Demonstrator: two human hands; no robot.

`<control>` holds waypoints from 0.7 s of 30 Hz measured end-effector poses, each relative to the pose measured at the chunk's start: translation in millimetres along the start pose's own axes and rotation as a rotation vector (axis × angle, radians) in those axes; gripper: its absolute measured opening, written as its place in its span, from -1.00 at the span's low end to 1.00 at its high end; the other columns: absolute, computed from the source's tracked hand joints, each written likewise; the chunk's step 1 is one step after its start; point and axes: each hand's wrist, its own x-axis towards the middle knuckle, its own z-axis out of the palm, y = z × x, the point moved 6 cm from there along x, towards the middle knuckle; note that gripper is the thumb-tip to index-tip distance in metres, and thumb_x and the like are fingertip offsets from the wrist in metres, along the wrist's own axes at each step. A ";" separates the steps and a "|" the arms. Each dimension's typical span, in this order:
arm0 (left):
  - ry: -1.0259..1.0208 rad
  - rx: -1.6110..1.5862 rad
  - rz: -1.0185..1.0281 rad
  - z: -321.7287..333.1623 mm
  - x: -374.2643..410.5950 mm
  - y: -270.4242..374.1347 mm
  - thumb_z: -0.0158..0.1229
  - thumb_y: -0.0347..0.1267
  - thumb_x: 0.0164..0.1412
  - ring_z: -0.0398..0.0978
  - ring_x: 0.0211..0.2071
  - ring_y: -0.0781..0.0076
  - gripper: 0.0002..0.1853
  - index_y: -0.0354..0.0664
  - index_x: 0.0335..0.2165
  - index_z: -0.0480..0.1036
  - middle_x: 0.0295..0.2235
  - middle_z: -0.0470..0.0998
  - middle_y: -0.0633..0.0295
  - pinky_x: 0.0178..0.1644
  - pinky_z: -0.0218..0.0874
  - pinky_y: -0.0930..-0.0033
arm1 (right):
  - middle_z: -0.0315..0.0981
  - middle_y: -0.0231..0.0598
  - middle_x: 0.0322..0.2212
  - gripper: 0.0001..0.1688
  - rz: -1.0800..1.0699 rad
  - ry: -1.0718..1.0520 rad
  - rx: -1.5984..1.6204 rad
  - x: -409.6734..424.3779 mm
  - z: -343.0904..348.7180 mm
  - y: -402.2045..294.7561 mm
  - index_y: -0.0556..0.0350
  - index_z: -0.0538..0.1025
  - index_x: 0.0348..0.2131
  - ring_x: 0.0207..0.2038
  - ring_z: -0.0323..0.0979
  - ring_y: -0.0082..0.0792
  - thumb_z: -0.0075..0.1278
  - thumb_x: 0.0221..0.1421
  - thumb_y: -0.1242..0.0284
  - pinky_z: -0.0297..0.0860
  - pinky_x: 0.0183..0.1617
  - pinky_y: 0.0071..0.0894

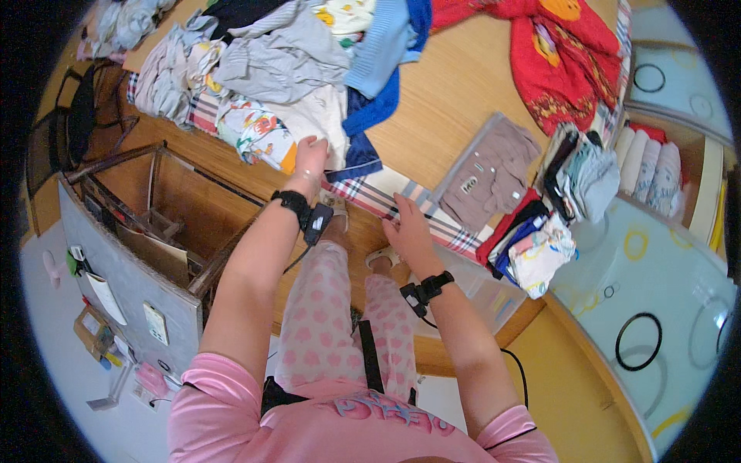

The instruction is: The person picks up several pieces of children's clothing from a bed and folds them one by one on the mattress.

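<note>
My left hand (312,157) is over the near edge of the clothes pile, its fingers curled against a cream garment (321,113). Whether it grips the cloth is hard to make out. Beside it lie a white shirt with coloured prints (257,130) and a dark blue garment (360,159). My right hand (410,228) hangs at the edge of a plaid cloth (399,194), fingers loosely extended and holding nothing. To its right a brown garment (486,173) lies flat on the wooden surface (457,75). Folded clothes (541,249) are stacked past its near corner.
Red patterned clothing (561,63) spreads at the far right. Another folded stack (584,173) sits near an open drawer (654,168) with rolled clothes. At left stand an open-topped wooden frame (173,197) and a black chair (63,121). A clear plastic box (480,295) is below the plaid edge.
</note>
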 end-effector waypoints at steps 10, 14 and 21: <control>0.179 0.559 0.238 -52.8 114.8 90.0 0.12 -0.20 -0.03 0.39 -0.10 -0.08 -0.53 -0.35 -0.19 0.42 -0.14 0.38 -0.19 -0.03 0.25 0.10 | 0.36 0.15 -0.15 -0.40 -0.110 -0.044 -0.082 92.0 22.8 -64.7 0.25 0.32 -0.02 -0.14 0.38 0.12 0.10 -0.06 0.39 0.35 -0.07 -0.11; 0.136 0.861 0.597 -35.5 71.5 113.0 0.09 -0.29 -0.09 0.37 -0.25 -0.06 -0.75 -0.24 -0.42 0.47 -0.30 0.41 -0.03 -0.21 0.24 -0.01 | 0.37 0.16 -0.16 -0.42 -0.101 -0.035 -0.062 113.2 22.5 -79.8 0.26 0.32 -0.03 -0.12 0.36 0.13 0.09 -0.05 0.42 0.34 -0.05 -0.11; -0.601 0.521 0.782 -17.2 -81.4 104.8 0.05 -0.35 -0.01 0.34 -0.39 -0.08 -0.81 -0.23 -0.43 0.29 -0.54 0.35 -0.10 -0.33 0.18 0.00 | 0.27 0.16 -0.08 -0.42 -0.115 0.004 0.052 113.4 2.3 -127.6 0.28 0.32 -0.07 -0.02 0.26 0.15 0.06 -0.17 0.61 0.27 0.02 -0.11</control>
